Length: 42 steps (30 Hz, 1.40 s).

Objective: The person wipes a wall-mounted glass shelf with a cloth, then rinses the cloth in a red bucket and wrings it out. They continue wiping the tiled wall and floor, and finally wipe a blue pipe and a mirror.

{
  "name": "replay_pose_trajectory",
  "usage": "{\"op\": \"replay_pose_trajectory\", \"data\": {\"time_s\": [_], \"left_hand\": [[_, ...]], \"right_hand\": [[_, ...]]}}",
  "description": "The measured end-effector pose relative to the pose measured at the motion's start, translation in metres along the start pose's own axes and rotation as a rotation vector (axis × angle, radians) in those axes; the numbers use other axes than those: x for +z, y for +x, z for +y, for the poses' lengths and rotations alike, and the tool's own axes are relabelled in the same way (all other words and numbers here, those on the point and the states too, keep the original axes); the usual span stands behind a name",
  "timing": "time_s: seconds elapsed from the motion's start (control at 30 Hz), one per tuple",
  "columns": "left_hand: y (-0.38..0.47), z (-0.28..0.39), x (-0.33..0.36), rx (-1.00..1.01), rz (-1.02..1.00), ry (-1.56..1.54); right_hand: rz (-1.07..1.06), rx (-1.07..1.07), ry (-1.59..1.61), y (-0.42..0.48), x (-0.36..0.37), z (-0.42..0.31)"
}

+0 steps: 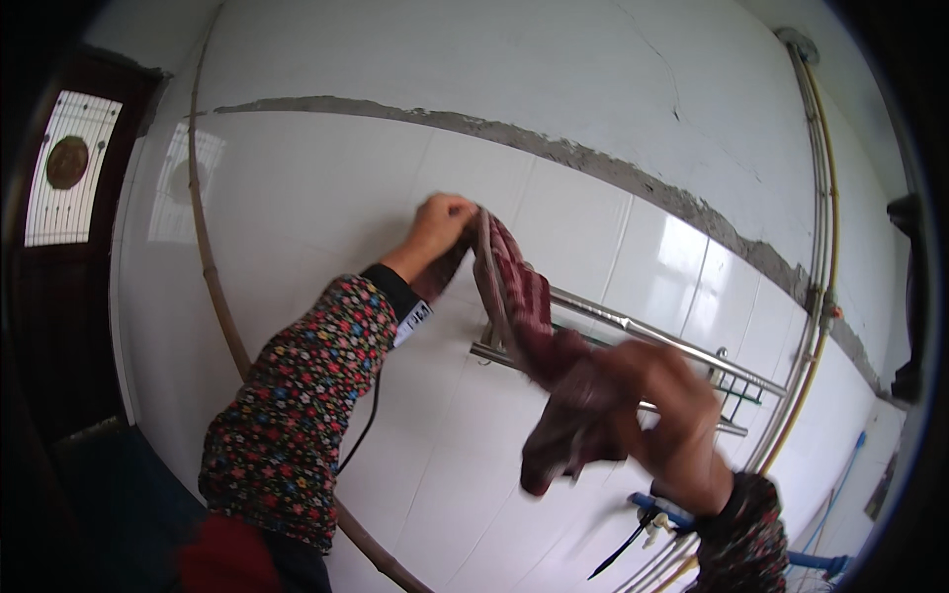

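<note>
A dark red and brown striped cloth (523, 304) is stretched between my two hands in front of a tiled wall. My left hand (442, 226), raised near the middle of the view, pinches its upper end. Lower down at the right, my right hand (671, 415) grips the bunched lower part and is blurred by motion. A dark end of the cloth dangles below that hand. Behind the cloth, a metal towel rack (630, 326) is fixed to the wall and partly hidden.
A long bamboo pole (211, 285) leans along the wall at the left, partly behind my left sleeve. A dark door (70, 296) stands at far left. Pipes (827, 222) run down the right corner. Below my right hand are a blue pipe and a tap (656, 526).
</note>
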<state>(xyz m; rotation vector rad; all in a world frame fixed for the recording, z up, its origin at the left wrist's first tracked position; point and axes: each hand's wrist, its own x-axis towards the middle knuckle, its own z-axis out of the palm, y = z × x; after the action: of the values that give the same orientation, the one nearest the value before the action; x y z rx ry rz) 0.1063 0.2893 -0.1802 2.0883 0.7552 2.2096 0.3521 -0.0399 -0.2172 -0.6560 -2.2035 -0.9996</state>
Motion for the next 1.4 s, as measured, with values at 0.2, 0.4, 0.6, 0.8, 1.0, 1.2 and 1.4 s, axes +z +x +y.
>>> {"op": "replay_pose_trajectory", "data": {"time_s": [0.2,0.4,0.6,0.8,1.0,1.2,1.4], "left_hand": [[-0.026,-0.03,0.027,-0.056,-0.086,-0.051],[0.0,-0.037,0.024,-0.123,0.208,-0.217],[0.047,-0.046,-0.037,-0.135,0.429,-0.239],[0.019,-0.047,-0.017,0.198,-0.022,0.114],[-0.007,-0.054,0.013,0.044,-0.107,-0.029],[-0.024,-0.013,0.075,-0.148,-0.063,-0.365],[-0.065,0.002,0.107,-0.164,-0.34,-0.518]], "right_hand": [[-0.242,0.04,0.163,-0.048,0.07,-0.047],[0.013,0.097,0.19,-0.011,0.1,-0.047],[0.0,-0.068,0.132,0.016,0.076,-0.019],[-0.426,0.117,0.448,-0.034,0.142,-0.024],[-0.382,0.423,0.534,-0.065,0.191,-0.029],[-0.324,0.56,0.5,-0.079,0.198,-0.028],[-0.295,0.62,0.488,-0.098,0.199,-0.03]]}}
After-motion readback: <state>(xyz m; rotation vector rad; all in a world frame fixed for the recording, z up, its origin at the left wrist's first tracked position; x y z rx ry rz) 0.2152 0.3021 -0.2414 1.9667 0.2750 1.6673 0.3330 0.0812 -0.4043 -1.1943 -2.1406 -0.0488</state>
